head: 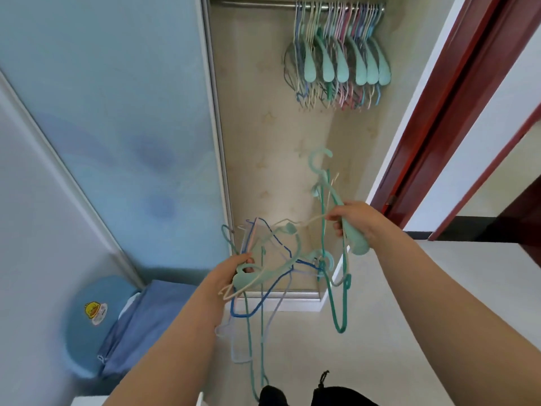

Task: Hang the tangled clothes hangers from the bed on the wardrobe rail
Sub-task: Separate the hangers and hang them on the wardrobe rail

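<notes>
person is standing at the open wardrobe; a big batch of hangers (339, 57) is already hanging on the rail (251, 3); left hand (234, 271) is gripping a tangled bunch (272, 259) of thin hangers low down; right hand (355, 219) is gripping a wide mint hanger (342, 209), hook up, apparently snagged with the bunch; judging task well along: untangling and hanging this last clump is what's left
</notes>
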`<move>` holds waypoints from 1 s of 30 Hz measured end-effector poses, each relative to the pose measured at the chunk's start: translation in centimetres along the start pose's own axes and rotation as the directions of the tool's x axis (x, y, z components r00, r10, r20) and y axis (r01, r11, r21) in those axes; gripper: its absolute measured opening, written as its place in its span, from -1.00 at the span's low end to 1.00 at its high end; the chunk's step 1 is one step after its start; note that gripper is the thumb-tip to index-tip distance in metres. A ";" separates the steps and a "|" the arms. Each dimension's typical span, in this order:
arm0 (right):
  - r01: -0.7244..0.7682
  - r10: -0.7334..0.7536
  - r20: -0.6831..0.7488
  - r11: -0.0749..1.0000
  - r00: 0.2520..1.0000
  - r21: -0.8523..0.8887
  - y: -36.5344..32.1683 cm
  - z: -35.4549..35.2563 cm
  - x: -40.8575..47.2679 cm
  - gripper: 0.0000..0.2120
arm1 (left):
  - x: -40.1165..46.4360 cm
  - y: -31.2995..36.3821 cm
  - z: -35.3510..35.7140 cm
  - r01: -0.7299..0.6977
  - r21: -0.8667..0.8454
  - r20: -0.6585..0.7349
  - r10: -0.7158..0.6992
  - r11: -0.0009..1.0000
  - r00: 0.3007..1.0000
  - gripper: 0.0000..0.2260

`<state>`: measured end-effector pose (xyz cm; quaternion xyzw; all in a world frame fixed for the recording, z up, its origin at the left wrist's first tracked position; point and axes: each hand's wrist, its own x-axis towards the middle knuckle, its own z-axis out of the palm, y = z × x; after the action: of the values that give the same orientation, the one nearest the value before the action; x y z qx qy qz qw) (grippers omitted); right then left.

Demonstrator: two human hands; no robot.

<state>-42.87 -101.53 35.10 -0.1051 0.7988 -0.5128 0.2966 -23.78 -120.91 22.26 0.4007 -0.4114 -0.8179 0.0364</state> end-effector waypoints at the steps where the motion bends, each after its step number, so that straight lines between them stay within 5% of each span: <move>1: -0.006 0.006 -0.003 1.000 1.000 0.021 0.1 0.1 0.0 -0.90 | 0.2 0.5 -0.6 0.001 -0.032 0.021 0.000 0.999 1.000 -0.76; 9: 0.071 -0.074 -0.069 0.996 0.995 -0.045 2.1 1.0 -0.9 -0.81 | 0.9 2.6 -1.7 -0.007 -0.163 0.141 0.030 0.987 0.990 -0.82; 16: 0.187 -0.206 -0.144 0.974 0.968 -0.131 2.4 0.8 -1.6 -0.77 | 1.6 2.9 -0.6 -0.046 0.285 0.101 0.017 0.957 0.995 -0.81; 19: 0.229 -0.231 -0.152 0.973 0.961 -0.032 2.2 -0.4 -1.5 -0.64 | 2.0 2.9 0.0 -0.099 0.379 0.108 0.062 0.920 0.992 -0.84; 22: 0.218 -0.211 -0.112 0.975 0.971 0.051 1.5 -1.6 -1.5 -0.85 | 1.7 2.6 0.8 -0.118 0.444 0.071 0.097 0.888 0.993 -0.87; 25: 0.169 -0.177 0.021 0.965 0.984 0.198 0.2 -1.9 -1.7 -0.86 | 1.7 1.7 1.9 -0.017 0.663 -0.050 0.068 0.748 0.996 -0.72; 27: 0.182 -0.206 0.077 0.951 0.975 0.249 -0.9 -1.7 -1.4 -0.90 | 2.0 0.7 3.3 0.080 0.635 -0.135 0.008 0.768 0.991 -0.65; 30: 0.269 -0.282 0.080 0.952 0.956 0.142 -2.4 -0.6 -0.8 -0.91 | 2.1 -1.1 6.4 0.155 0.444 -0.079 -0.133 0.882 0.988 -0.69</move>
<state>-42.87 -101.80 37.64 -0.2216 0.7254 -0.5942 0.2676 -29.31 -116.94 22.35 0.4464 -0.5572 -0.6917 -0.1085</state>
